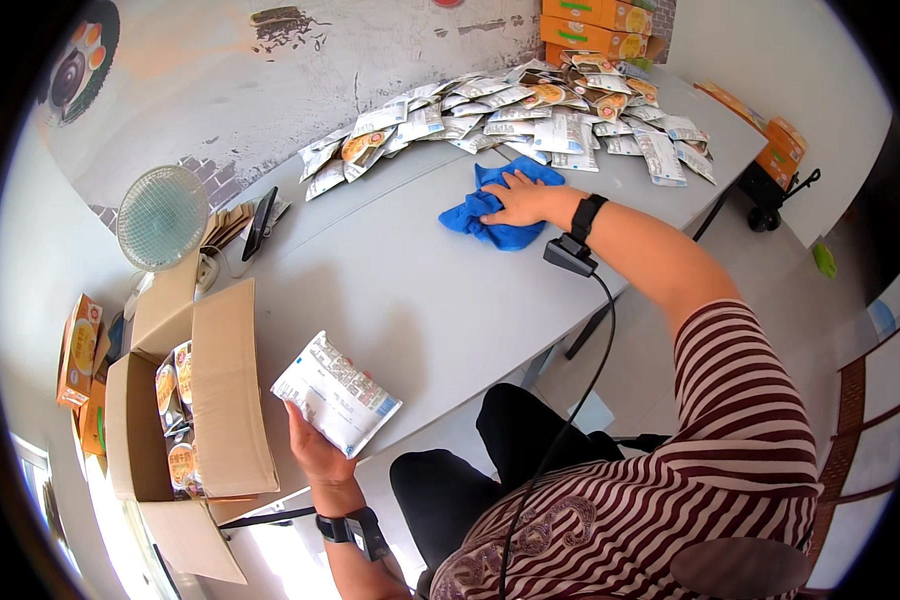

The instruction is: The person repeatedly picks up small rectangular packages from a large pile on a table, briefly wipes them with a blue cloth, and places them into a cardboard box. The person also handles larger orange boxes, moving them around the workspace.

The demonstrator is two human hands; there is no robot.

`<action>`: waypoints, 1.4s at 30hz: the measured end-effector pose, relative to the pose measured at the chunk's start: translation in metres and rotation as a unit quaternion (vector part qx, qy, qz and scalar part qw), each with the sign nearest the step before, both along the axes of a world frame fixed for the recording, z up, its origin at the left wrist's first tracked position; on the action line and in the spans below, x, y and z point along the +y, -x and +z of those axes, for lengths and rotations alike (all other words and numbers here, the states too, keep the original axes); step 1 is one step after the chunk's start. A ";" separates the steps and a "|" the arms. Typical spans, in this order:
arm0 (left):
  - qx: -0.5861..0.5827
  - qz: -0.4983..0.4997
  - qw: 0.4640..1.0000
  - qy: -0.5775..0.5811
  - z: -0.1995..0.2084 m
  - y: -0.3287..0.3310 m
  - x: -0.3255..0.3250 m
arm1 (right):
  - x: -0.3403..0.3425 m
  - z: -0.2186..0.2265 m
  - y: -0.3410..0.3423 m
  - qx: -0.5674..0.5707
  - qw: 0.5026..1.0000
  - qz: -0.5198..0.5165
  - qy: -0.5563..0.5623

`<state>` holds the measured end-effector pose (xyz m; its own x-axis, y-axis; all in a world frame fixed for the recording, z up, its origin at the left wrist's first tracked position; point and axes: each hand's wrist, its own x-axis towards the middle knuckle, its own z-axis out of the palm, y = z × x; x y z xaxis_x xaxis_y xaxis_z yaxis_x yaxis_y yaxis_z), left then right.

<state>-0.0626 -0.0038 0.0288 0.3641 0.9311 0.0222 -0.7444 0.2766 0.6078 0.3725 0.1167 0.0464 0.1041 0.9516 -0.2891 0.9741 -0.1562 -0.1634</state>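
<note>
Packet [336, 395] is held in left hand [317, 452] at table [390, 275] edge; light, soft, slippery handling expected, best gripped across its middle. Blue cloth [510, 236] is partly covered by right hand [522, 200]; whether it's pinched can't be told.

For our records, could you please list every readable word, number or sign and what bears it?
Printed wording is not copied out here.
White pouch in the left hand: print too small to read.
Pouch pile: mostly too small.
Boxed pouches: lettering, left unquoted.
Orange cartons: lettering, left unquoted.
</note>
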 end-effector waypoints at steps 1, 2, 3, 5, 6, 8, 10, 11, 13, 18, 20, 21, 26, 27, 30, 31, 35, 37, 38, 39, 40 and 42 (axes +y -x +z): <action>-0.001 0.005 1.000 0.006 -0.001 0.000 0.000 | 0.015 0.001 0.003 -0.006 1.000 0.000 0.003; -0.001 0.011 1.000 0.012 -0.001 0.000 0.000 | 0.029 0.000 0.006 0.000 1.000 0.000 -0.005; -0.004 0.005 1.000 0.011 0.001 -0.001 -0.001 | 0.042 -0.001 0.009 0.007 1.000 0.000 -0.014; -0.006 -0.015 1.000 -0.005 0.002 0.000 -0.002 | 0.067 -0.005 0.020 0.021 0.999 -0.004 -0.030; -0.007 -0.024 1.000 -0.013 0.003 0.000 -0.002 | 0.077 -0.007 0.025 0.017 0.999 -0.007 -0.034; -0.008 -0.030 0.999 -0.015 0.002 0.001 -0.003 | 0.091 -0.007 0.045 0.008 0.999 -0.007 -0.038; 0.000 -0.024 1.000 -0.009 -0.001 0.004 -0.001 | 0.097 -0.004 0.069 0.001 0.999 0.011 -0.039; 0.003 -0.026 1.000 -0.015 -0.003 0.005 -0.001 | 0.098 -0.002 0.084 -0.004 0.999 0.028 -0.038; -0.009 -0.020 1.000 -0.012 -0.005 0.007 -0.002 | 0.099 -0.004 0.109 0.002 0.995 0.083 -0.049; -0.049 -0.068 0.995 -0.051 -0.008 0.012 -0.006 | 0.074 -0.007 0.196 0.021 0.962 0.257 -0.089; -0.028 -0.057 0.997 -0.053 -0.009 0.013 -0.007 | 0.049 -0.007 0.221 0.039 0.944 0.308 -0.107; -0.030 -0.059 0.996 -0.055 -0.009 0.014 -0.008 | 0.033 -0.006 0.232 0.043 0.934 0.335 -0.115; -0.028 -0.022 0.999 -0.037 -0.014 0.017 -0.009 | -0.052 -0.013 0.245 0.066 0.874 0.457 -0.154; -0.043 -0.053 0.996 -0.050 -0.013 0.018 -0.009 | -0.068 -0.012 0.236 0.070 0.871 0.460 -0.159; -0.041 -0.065 0.995 -0.058 -0.013 0.019 -0.010 | -0.114 -0.016 0.201 0.096 0.875 0.433 -0.194; -0.042 -0.075 0.994 -0.068 -0.011 0.019 -0.010 | -0.124 -0.020 0.184 0.109 0.875 0.424 -0.204; -0.034 -0.051 0.996 -0.057 -0.006 0.017 -0.017 | -0.160 -0.021 0.106 0.053 0.914 0.326 -0.234; -0.033 -0.064 0.995 -0.067 -0.003 0.012 -0.016 | -0.173 -0.021 0.056 0.019 0.951 0.217 -0.217; -0.033 -0.068 0.995 -0.065 -0.003 0.012 -0.015 | -0.180 -0.019 0.030 0.011 0.963 0.172 -0.206; -0.033 -0.070 0.995 -0.059 -0.004 0.011 -0.015 | -0.185 -0.019 0.009 0.002 0.972 0.130 -0.198; -0.033 -0.069 0.996 -0.054 -0.003 0.012 -0.016 | -0.187 -0.018 -0.007 -0.006 0.977 0.091 -0.191; -0.038 -0.076 0.995 -0.051 -0.005 0.013 -0.015 | -0.185 -0.027 -0.033 -0.014 0.981 0.033 -0.189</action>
